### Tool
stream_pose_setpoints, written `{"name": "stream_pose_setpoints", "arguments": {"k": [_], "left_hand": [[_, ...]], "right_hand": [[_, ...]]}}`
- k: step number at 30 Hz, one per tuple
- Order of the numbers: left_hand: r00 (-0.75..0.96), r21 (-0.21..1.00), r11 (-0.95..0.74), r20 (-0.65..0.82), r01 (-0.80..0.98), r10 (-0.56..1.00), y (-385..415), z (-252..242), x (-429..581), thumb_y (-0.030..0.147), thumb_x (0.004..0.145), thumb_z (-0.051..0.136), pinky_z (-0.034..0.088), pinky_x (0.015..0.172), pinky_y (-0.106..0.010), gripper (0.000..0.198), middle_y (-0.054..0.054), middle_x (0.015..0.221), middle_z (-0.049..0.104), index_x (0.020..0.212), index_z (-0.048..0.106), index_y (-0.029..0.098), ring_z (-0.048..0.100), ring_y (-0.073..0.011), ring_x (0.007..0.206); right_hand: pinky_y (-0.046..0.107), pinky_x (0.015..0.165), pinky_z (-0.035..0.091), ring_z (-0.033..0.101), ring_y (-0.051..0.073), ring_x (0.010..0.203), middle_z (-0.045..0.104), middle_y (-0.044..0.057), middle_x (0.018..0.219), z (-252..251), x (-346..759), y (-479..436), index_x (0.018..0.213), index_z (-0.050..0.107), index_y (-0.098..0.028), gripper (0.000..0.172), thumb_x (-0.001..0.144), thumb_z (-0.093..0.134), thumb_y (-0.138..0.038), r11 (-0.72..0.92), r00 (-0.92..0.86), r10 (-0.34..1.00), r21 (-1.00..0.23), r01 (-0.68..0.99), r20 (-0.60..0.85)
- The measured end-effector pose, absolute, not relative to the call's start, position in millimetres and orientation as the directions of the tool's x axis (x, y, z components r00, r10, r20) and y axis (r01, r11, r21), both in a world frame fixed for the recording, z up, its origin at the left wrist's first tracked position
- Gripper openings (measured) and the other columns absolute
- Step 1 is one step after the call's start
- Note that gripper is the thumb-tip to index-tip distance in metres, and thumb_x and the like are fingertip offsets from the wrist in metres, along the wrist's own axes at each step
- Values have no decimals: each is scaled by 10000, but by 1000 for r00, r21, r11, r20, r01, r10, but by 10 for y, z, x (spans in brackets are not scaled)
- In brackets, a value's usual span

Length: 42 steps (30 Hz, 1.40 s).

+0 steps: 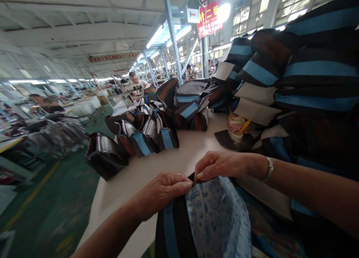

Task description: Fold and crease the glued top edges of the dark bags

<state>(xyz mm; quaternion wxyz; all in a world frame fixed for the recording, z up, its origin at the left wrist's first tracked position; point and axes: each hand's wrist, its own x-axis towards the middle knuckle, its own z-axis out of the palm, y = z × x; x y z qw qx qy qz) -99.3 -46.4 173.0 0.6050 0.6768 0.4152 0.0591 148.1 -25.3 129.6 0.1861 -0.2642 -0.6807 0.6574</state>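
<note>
A dark bag (pixel 171 228) with a blue stripe and a white-and-blue patterned lining (pixel 215 216) stands mouth up in front of me. My left hand (pixel 165 190) pinches the dark edge at the far corner of its opening, thumb and fingers pressed together. Close beside it, my right hand (pixel 217 166) grips the same edge with curled fingers. The fingertips of both hands nearly meet. The bag's lower part runs out of view at the bottom.
Several similar bags (pixel 146 134) stand on the pale table (pixel 134 179), and a tall stack of them (pixel 316 70) rises at right. A small tub (pixel 237 136) with a yellow-handled tool (pixel 246 126) sits on a dark piece. A person (pixel 138 80) sits at a machine farther back.
</note>
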Motion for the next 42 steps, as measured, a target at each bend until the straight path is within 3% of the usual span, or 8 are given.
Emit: {"name": "stream_pose_setpoints", "arguments": {"k": [4,7,9,17,24,27,34,42], "left_hand": [[626,883,218,-452,416,636,-476,1683,-1009,513,884,649,354,639,-233,410,-22,763,574,887,697,106,442,-129,673],[642,910,257,-412,325,647,-501,1642,-1033,456,899,655,411,757,-253,354,-62,919,666,1001,732,126,527,-161,798],[633,911,267,-410,313,656,-519,1625,-1038,443,911,646,412,747,-255,344,-66,924,672,1002,740,125,529,-162,795],[650,931,177,-350,318,675,-576,1673,-979,413,930,615,338,639,-229,312,-7,782,535,854,692,121,409,-131,714],[632,910,72,-339,408,697,-589,1613,-983,431,944,569,338,663,-244,343,-1,771,459,767,600,138,378,-142,741],[626,896,100,-378,432,682,-604,1624,-991,487,946,554,326,648,-246,379,1,772,454,794,595,143,364,-140,727],[674,907,128,-387,401,629,-636,1651,-1029,497,942,562,285,605,-248,397,17,730,387,765,573,141,323,-126,680],[667,927,161,-357,339,653,-619,1641,-1030,421,916,602,286,613,-243,310,2,757,437,791,594,136,350,-131,706]], "right_hand": [[237,689,463,558,110,735,646,36,854,1242,1390,-431,986,671,-118,216,925,593,-310,369,-612,761,-920,133,217],[279,760,506,587,154,852,638,99,952,1129,1339,-604,1019,630,-109,133,934,537,-148,797,-426,602,-544,262,676],[318,801,525,580,186,914,635,136,1016,1032,1318,-680,1091,606,-87,188,923,521,-85,899,-443,414,-280,337,795],[327,763,527,565,201,893,631,138,1043,930,1267,-735,1127,578,-86,195,955,491,-114,882,-586,341,-34,470,735],[335,589,423,501,208,700,563,94,813,1138,1185,-751,904,578,-118,154,924,426,-102,795,-742,396,203,572,541],[310,563,375,461,192,685,521,66,770,1203,1220,-716,837,538,-142,122,882,439,-87,824,-747,429,119,554,508],[278,722,437,485,145,787,533,50,872,1232,1378,-766,924,509,-151,103,936,417,-106,835,-616,539,-458,304,574],[281,784,480,572,153,884,599,71,981,1151,1349,-680,1087,575,-156,146,958,560,-223,835,-639,509,-510,206,577]]}}
